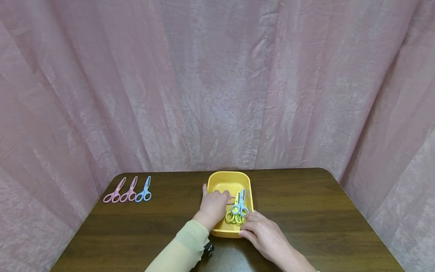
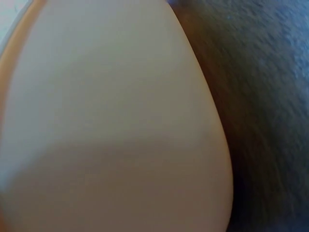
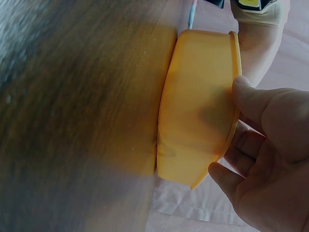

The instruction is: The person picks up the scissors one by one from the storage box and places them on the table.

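A yellow bin [image 1: 228, 234] stands on the table with several small plastic scissors inside. Blue scissors [image 1: 240, 206] lie over yellow scissors [image 1: 235, 204], and a green handle shows beneath them. My left hand [image 1: 213, 206] reaches over the bin's left rim beside a pink scissors handle [image 1: 231, 200]. Its fingertips are hidden, so I cannot tell whether they pinch anything; one finger stays outside the rim. With thumb and fingers, my right hand [image 1: 263, 230] grips the rim at the near right corner. In the right wrist view this right hand [image 3: 270, 140] holds the bin's edge [image 3: 235, 63].
At the far left of the brown wooden table [image 1: 306, 211] lie two pink scissors [image 1: 115, 192] and blue scissors [image 1: 144, 190] in a row, handles toward me. Pink curtain [image 1: 217, 94] hangs behind the table. The left wrist view is mostly filled by a pale, blurred surface.
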Demonstrator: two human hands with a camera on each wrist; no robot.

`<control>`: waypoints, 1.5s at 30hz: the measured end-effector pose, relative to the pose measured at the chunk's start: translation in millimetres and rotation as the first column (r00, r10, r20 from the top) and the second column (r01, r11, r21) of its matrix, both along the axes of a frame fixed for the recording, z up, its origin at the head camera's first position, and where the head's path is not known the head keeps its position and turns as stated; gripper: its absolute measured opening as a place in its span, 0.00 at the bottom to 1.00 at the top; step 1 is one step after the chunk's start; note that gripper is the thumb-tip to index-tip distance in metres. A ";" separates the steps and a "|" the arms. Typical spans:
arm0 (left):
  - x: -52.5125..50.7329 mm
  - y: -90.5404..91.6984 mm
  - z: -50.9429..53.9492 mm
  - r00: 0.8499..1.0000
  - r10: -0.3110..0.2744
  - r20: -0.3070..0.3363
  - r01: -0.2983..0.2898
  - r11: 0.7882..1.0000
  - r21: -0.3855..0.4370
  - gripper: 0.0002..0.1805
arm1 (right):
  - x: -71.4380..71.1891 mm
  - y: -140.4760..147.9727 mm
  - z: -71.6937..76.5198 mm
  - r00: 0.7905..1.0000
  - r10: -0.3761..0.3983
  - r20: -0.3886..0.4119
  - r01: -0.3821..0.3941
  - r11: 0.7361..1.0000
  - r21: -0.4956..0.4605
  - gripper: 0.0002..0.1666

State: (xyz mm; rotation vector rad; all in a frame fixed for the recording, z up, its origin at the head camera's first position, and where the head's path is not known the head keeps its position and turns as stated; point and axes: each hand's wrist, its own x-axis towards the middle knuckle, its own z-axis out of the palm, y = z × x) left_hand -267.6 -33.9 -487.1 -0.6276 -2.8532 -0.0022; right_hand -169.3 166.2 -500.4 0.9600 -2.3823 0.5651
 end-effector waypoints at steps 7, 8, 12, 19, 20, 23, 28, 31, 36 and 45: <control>1.3 -0.2 4.0 1.000 -0.011 0.015 0.011 1.000 0.001 0.07 | 0.4 -0.4 -0.2 1.000 -0.008 0.013 0.008 1.000 0.003 0.09; 1.5 -0.2 4.2 1.000 -0.013 0.016 0.013 1.000 0.000 0.08 | 0.5 -0.5 0.0 1.000 -0.009 0.015 0.009 1.000 0.002 0.09; 1.8 0.1 3.9 1.000 -0.013 0.005 0.013 1.000 0.000 0.09 | 1.0 -1.1 1.4 1.000 -0.010 0.019 0.010 1.000 -0.003 0.09; 0.3 3.2 2.0 1.000 0.006 -0.003 -0.006 1.000 -0.026 0.08 | 0.2 0.0 1.4 1.000 0.002 0.009 -0.002 1.000 -0.002 0.10; -0.1 3.7 1.6 1.000 0.008 -0.004 -0.009 0.999 -0.031 0.07 | 0.2 0.0 1.5 1.000 0.002 0.012 -0.002 1.000 -0.003 0.10; -0.9 4.9 0.5 1.000 0.012 -0.015 -0.013 0.999 -0.045 0.03 | -0.3 0.1 1.2 1.000 0.002 0.013 -0.002 1.000 -0.002 0.10; -1.5 5.8 1.6 1.000 0.010 -0.029 -0.012 0.998 -0.055 0.10 | -0.5 0.0 1.4 1.000 0.004 0.011 -0.004 1.000 -0.001 0.11; -2.1 5.8 4.0 1.000 0.014 -0.028 -0.015 0.999 -0.052 0.15 | 0.2 -0.1 1.8 1.000 0.001 0.014 -0.001 1.000 0.001 0.11; -2.1 4.2 8.8 0.999 0.020 -0.030 -0.021 0.999 -0.047 0.14 | 0.5 -0.5 1.7 1.000 -0.005 0.010 0.005 1.000 0.002 0.11; 0.8 -5.0 22.4 0.993 0.014 -0.116 -0.010 0.999 0.035 0.11 | -0.7 -1.1 -1.5 1.000 0.003 -0.022 -0.003 1.000 -0.001 0.12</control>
